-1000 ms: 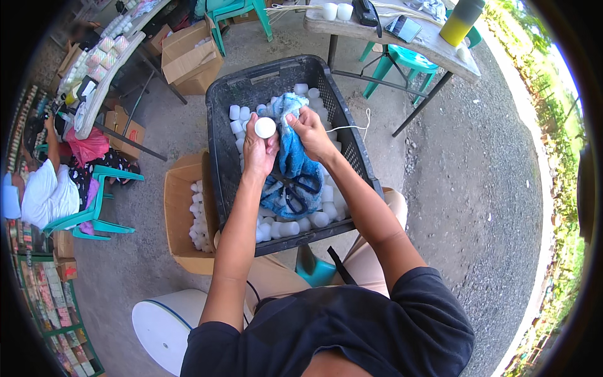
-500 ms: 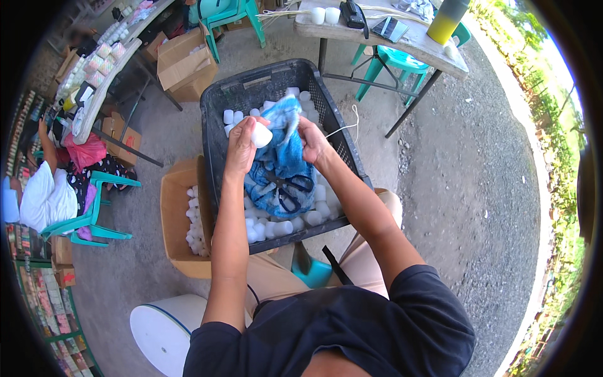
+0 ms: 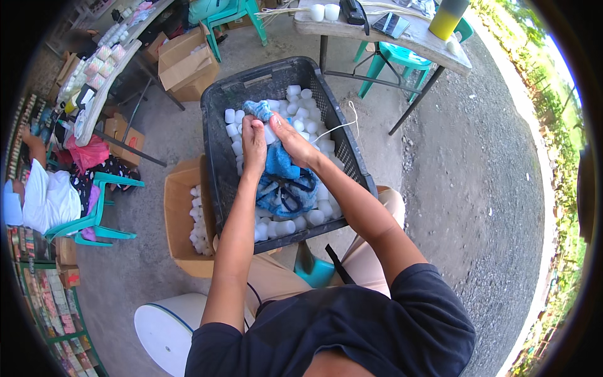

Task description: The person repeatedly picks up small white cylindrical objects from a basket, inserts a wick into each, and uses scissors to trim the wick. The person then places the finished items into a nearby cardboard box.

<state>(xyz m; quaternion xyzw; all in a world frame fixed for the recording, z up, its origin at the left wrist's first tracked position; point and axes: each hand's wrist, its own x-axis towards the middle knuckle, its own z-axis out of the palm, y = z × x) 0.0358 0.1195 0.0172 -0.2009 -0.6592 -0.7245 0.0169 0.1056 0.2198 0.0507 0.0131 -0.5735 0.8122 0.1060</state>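
Note:
My left hand (image 3: pixel 254 146) is closed around a small white cylinder (image 3: pixel 269 134), which looks like a short candle. My right hand (image 3: pixel 291 142) presses a blue-and-white cloth (image 3: pixel 281 164) against it, the thumb pointing up along the cylinder. One end of the cloth sticks out above my fingers, and the rest hangs down below my hands. Dark-handled scissors (image 3: pixel 291 200) lie on the lower bunch of cloth. Beneath both hands is a black plastic crate (image 3: pixel 212 151) holding many more white cylinders (image 3: pixel 284 227).
Left of the crate stands a cardboard box (image 3: pixel 179 248) of white pieces. A white cord (image 3: pixel 339 125) hangs over the crate's right side. Ahead is a table (image 3: pixel 402 39) bearing a yellow-and-grey bottle (image 3: pixel 447 22) and a phone (image 3: pixel 391 25). Another person (image 3: pixel 53 195) sits at left.
My hands have come together around the white cylinder. The right hand moved left and brought the cloth over it; the cloth's raised end now lies above my fingers.

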